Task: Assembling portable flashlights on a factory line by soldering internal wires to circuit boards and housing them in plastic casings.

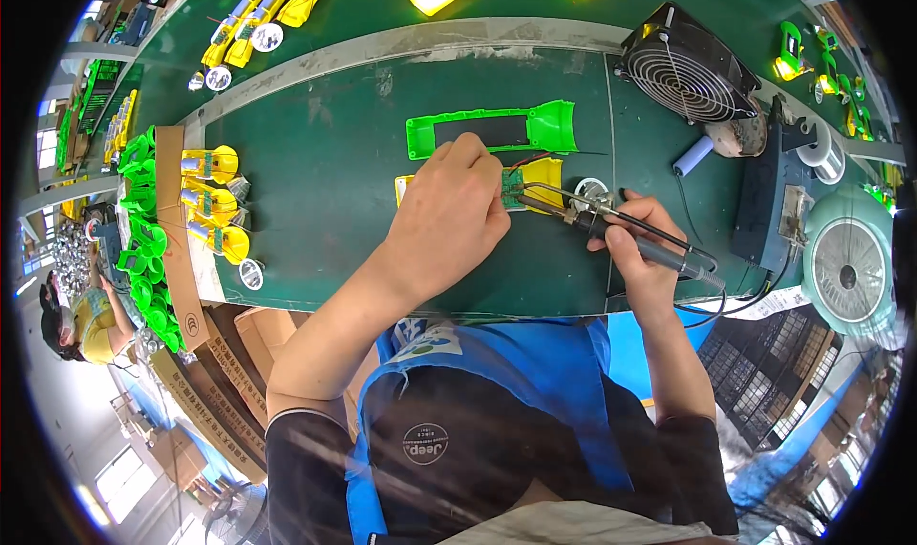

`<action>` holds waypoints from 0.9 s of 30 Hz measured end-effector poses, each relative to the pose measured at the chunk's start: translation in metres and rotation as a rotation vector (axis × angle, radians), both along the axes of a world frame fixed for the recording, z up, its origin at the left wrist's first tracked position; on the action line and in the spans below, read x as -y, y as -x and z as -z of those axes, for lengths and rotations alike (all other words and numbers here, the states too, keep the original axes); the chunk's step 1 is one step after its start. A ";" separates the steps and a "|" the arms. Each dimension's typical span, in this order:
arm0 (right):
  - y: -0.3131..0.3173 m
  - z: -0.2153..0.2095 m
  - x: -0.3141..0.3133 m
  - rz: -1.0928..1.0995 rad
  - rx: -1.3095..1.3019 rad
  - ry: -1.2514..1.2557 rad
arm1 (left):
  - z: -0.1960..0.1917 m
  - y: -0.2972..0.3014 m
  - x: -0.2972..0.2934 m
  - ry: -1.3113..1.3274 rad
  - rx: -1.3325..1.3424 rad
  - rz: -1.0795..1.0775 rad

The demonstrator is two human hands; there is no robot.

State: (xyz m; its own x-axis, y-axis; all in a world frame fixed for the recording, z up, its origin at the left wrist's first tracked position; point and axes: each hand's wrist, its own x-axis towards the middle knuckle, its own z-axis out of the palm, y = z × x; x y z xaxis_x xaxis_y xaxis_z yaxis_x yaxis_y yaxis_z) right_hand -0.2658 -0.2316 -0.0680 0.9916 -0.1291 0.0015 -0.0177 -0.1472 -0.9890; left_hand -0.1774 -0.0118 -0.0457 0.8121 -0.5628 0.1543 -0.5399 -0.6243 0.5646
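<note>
My left hand [449, 215] is closed over the middle of a yellow flashlight housing half [544, 177], thumb at its near side and bent fingers at its far side. The hand hides much of the housing. Beside the fingertips a small green circuit board [513, 187] shows in it. My right hand [645, 244] grips a soldering iron [659, 252] with a thin metal guide tube; its tip meets the board's right side. A round reflector [590, 193] lies just right of the housing. Beyond my left hand rests a green housing half [492, 130].
A black fan [690, 67], a blue cylindrical cell [693, 156], a dark soldering station [772, 182] and a solder spool [821, 153] stand at right. At left, yellow assemblies [215, 206] sit beside a cardboard divider [172, 230] and several green shells [143, 244]. Another person [91, 320] works far left.
</note>
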 end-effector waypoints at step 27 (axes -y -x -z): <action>0.027 -0.142 0.133 0.453 0.567 0.902 | -0.006 -0.001 0.000 -0.055 -0.016 0.016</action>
State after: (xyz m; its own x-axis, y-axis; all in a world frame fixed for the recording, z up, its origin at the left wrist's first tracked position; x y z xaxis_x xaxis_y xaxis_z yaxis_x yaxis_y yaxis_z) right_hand -0.2928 -0.3651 0.0735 0.6823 -0.1985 0.7036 0.1627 -0.8971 -0.4109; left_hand -0.1760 -0.0119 -0.0400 0.8053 -0.5826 0.1097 -0.5408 -0.6461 0.5386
